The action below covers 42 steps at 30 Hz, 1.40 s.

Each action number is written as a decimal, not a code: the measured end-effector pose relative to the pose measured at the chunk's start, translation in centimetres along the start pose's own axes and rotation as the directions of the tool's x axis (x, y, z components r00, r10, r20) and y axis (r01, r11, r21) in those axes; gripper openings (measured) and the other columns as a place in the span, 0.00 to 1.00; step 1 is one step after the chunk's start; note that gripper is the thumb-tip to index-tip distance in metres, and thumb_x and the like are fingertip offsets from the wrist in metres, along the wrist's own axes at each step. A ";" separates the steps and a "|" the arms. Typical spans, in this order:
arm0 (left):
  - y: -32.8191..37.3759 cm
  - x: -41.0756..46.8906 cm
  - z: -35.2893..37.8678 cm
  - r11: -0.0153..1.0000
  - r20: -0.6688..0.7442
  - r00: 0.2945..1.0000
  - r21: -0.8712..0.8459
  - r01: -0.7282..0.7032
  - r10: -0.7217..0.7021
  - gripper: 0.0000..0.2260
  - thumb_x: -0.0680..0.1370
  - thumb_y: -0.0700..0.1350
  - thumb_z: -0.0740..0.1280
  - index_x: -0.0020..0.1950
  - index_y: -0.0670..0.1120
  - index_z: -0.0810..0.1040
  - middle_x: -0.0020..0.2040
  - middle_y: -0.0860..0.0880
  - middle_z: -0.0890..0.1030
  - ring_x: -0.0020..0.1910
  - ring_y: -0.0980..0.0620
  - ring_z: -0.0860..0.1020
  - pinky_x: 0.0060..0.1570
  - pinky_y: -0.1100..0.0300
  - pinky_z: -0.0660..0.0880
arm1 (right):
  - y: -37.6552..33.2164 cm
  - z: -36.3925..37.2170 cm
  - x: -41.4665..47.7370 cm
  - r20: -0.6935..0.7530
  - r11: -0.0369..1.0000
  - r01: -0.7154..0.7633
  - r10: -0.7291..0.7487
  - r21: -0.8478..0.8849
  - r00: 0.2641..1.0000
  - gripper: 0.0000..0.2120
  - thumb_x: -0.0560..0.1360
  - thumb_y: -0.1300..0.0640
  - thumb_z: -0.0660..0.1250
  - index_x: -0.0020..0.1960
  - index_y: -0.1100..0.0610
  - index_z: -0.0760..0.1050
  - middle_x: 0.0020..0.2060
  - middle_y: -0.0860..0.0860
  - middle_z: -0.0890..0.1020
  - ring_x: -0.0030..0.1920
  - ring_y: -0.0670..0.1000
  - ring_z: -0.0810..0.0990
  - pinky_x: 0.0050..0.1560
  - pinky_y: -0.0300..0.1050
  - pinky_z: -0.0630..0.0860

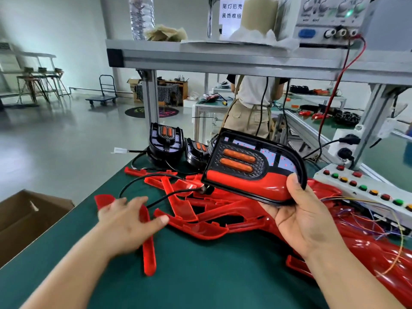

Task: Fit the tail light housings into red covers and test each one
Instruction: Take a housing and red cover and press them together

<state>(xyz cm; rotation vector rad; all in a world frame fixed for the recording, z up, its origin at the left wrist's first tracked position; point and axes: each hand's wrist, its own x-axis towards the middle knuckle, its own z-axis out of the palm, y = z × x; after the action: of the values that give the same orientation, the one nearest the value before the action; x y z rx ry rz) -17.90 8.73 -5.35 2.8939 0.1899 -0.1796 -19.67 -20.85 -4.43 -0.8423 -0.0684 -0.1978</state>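
Two hands, well apart. The green-matted bench (200, 275) carries everything.

Biggest lot is the pile of red covers (200, 219), spread from mid-bench to the right edge. They are glossy and tangled into each other.

Then the tail light housing (252, 166), held above the pile toward the far side with its face to the camera. It has a black rim and two orange bars, and its red lower section looks seated.

Two spare housings (166, 141) stand at the far edge.

The right hand (305, 221) grips the held unit at its lower right corner, thumb over the front rim, fingers under. The left hand (127, 217) is flat with fingers spread over a red strip at the pile's left side; contact is unclear.

A black cable (169, 195) leaves the unit's lower left corner and loops over the pile. A white connector (120, 150) pokes past the far left edge.

Judgement: light, rigid moulded plastic with slick gloss. The lens is scratch-prone and the clips are likely brittle. Hold by the black rim, never the lens or cable. A dragged cover will snag, so lift it clear.
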 end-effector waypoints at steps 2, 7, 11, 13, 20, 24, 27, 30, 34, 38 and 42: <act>1.2 -0.3 1.4 0.999 0.088 0.996 0.046 0.025 -0.029 0.39 0.76 0.66 0.60 0.80 0.54 0.47 0.80 0.39 0.48 0.78 0.36 0.45 0.76 0.46 0.49 | 0.0 0.0 0.0 -0.003 1.000 -0.004 0.004 0.000 1.000 0.22 0.73 0.54 0.65 0.65 0.58 0.73 0.57 0.58 0.83 0.55 0.57 0.83 0.47 0.53 0.82; 1.2 0.2 1.4 0.999 -0.064 0.997 0.029 0.046 -0.044 0.29 0.76 0.50 0.64 0.75 0.47 0.59 0.76 0.40 0.58 0.73 0.36 0.60 0.71 0.52 0.59 | -0.1 0.0 -0.1 -0.005 1.000 -0.003 0.003 0.011 1.000 0.21 0.72 0.54 0.66 0.64 0.58 0.74 0.56 0.57 0.83 0.55 0.57 0.83 0.48 0.54 0.82; -0.3 0.4 0.6 0.994 -0.187 0.980 -0.101 0.042 -0.061 0.22 0.73 0.41 0.66 0.66 0.46 0.70 0.72 0.45 0.61 0.63 0.38 0.70 0.60 0.53 0.69 | -0.2 -0.1 -0.1 -0.011 1.000 0.004 -0.004 0.021 1.000 0.20 0.72 0.54 0.66 0.63 0.57 0.74 0.56 0.57 0.84 0.54 0.57 0.84 0.48 0.54 0.82; -1.0 0.4 -0.2 0.984 -0.272 0.961 -0.177 0.000 -0.048 0.23 0.70 0.38 0.68 0.66 0.44 0.73 0.72 0.44 0.62 0.63 0.38 0.71 0.60 0.54 0.70 | -0.2 -0.1 -0.1 -0.017 0.999 0.011 -0.011 0.039 1.000 0.19 0.72 0.54 0.66 0.62 0.57 0.74 0.55 0.57 0.84 0.53 0.57 0.84 0.46 0.53 0.83; 2.4 2.4 -6.3 0.719 -0.410 0.891 -0.559 -0.413 0.194 0.35 0.60 0.44 0.68 0.70 0.48 0.74 0.59 0.44 0.77 0.52 0.51 0.80 0.56 0.54 0.76 | -0.3 -0.4 0.0 -0.056 0.997 0.042 -0.039 0.063 0.998 0.18 0.71 0.54 0.66 0.59 0.59 0.76 0.50 0.58 0.85 0.46 0.55 0.86 0.38 0.48 0.82; 7.1 6.7 -5.4 0.452 -0.031 0.908 -0.860 -0.237 0.418 0.23 0.74 0.30 0.65 0.66 0.46 0.76 0.47 0.39 0.78 0.37 0.49 0.78 0.43 0.53 0.75 | -0.2 -0.5 -0.1 -0.054 0.999 0.032 -0.030 0.036 0.998 0.22 0.70 0.55 0.66 0.62 0.61 0.75 0.49 0.59 0.85 0.43 0.56 0.86 0.36 0.51 0.82; 8.9 9.1 -3.6 0.461 0.069 0.855 -0.863 -0.206 0.513 0.19 0.76 0.28 0.60 0.63 0.42 0.77 0.52 0.33 0.78 0.47 0.38 0.76 0.52 0.43 0.74 | -0.3 -0.4 -0.1 -0.051 0.999 0.031 -0.029 0.026 0.998 0.24 0.70 0.55 0.66 0.63 0.64 0.74 0.50 0.61 0.84 0.43 0.57 0.86 0.35 0.52 0.82; 9.7 10.5 -3.3 0.483 0.125 0.819 -0.853 -0.199 0.560 0.15 0.79 0.31 0.60 0.62 0.44 0.76 0.58 0.26 0.76 0.50 0.30 0.74 0.52 0.35 0.73 | -0.6 -0.4 -0.1 -0.039 0.999 0.025 -0.024 0.038 0.999 0.24 0.70 0.56 0.66 0.63 0.65 0.73 0.52 0.63 0.83 0.45 0.59 0.86 0.35 0.50 0.82; 10.0 11.7 -4.6 0.532 0.093 0.795 -0.788 -0.310 0.600 0.14 0.82 0.35 0.60 0.65 0.47 0.74 0.61 0.34 0.79 0.55 0.33 0.79 0.59 0.41 0.75 | -0.6 -0.5 0.0 -0.037 0.999 0.027 -0.026 0.030 0.999 0.24 0.71 0.56 0.66 0.63 0.67 0.73 0.53 0.65 0.83 0.44 0.59 0.85 0.35 0.50 0.82; 10.1 12.3 -6.1 0.600 0.024 0.804 -0.679 -0.423 0.594 0.15 0.84 0.39 0.57 0.66 0.56 0.72 0.54 0.47 0.84 0.57 0.44 0.81 0.61 0.46 0.75 | -0.5 -0.7 0.1 -0.039 0.999 0.031 -0.029 0.041 0.999 0.22 0.72 0.56 0.65 0.62 0.67 0.74 0.51 0.65 0.83 0.45 0.60 0.86 0.37 0.52 0.82; 10.9 12.2 -5.5 0.602 0.004 0.822 -0.683 -0.413 0.569 0.17 0.85 0.41 0.54 0.72 0.57 0.66 0.46 0.55 0.84 0.45 0.54 0.82 0.47 0.55 0.78 | -0.4 -0.7 0.2 -0.044 0.998 0.026 -0.023 0.057 0.999 0.21 0.72 0.56 0.66 0.62 0.66 0.74 0.52 0.65 0.83 0.47 0.61 0.85 0.39 0.54 0.82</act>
<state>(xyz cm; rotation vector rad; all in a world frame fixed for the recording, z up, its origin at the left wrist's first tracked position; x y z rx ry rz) -3.74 0.96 0.70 2.0741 -0.5071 -0.2672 -19.58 -21.63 -4.61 -0.7794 -0.0437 -0.2359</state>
